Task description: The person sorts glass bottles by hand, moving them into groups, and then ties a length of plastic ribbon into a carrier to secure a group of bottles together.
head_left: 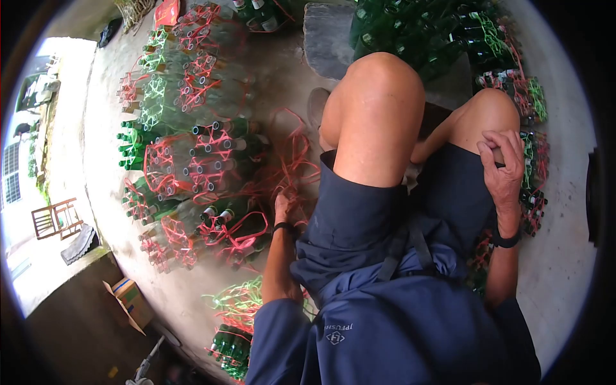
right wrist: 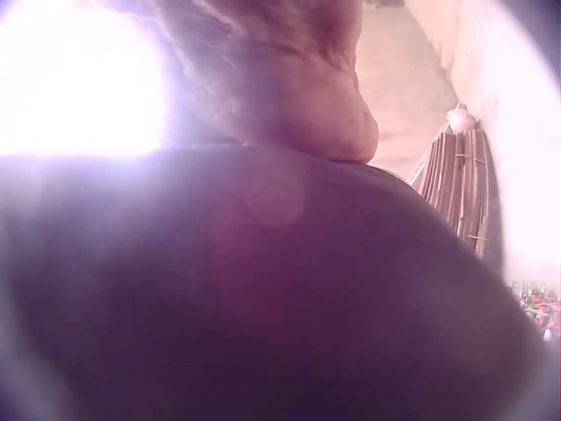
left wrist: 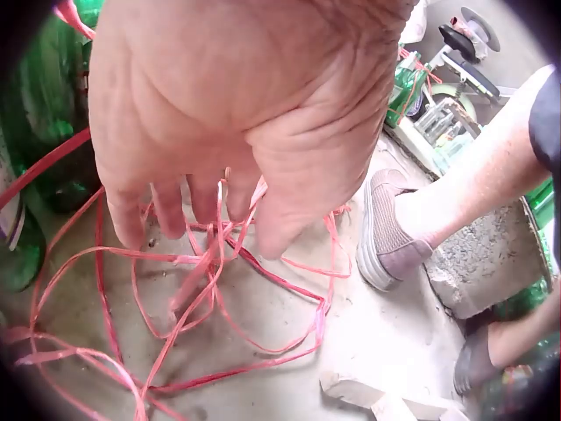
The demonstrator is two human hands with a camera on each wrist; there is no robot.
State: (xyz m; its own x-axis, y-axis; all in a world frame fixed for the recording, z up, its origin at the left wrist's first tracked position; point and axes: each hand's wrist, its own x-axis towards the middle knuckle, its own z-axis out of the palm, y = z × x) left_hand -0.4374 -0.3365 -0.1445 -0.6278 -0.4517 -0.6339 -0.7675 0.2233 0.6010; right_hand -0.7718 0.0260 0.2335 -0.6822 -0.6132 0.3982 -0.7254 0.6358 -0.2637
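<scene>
In the head view my left hand (head_left: pixel 282 206) reaches down beside my leg into a loose tangle of red plastic twine (head_left: pixel 296 154). The left wrist view shows that hand (left wrist: pixel 245 114) palm toward the camera, its fingers pointing down among the strands of red twine (left wrist: pixel 184 383), with a gap between thumb and fingers. Green glass bottles (left wrist: pixel 54 105) stand close by it. My right hand (head_left: pixel 504 167) rests on my thigh near the knee, fingers loosely bent and holding nothing. Dark shorts cloth (right wrist: pixel 263 289) fills most of the right wrist view, below the right hand (right wrist: pixel 280 96).
Bundles of clear and green bottles tied with twine (head_left: pixel 192 160) stand on the floor to my left. More green bottles (head_left: pixel 410 32) are ahead, by a grey slab (head_left: pixel 328 40). A cardboard box (head_left: pixel 131 301) and a wooden chair (head_left: pixel 56 219) are at far left.
</scene>
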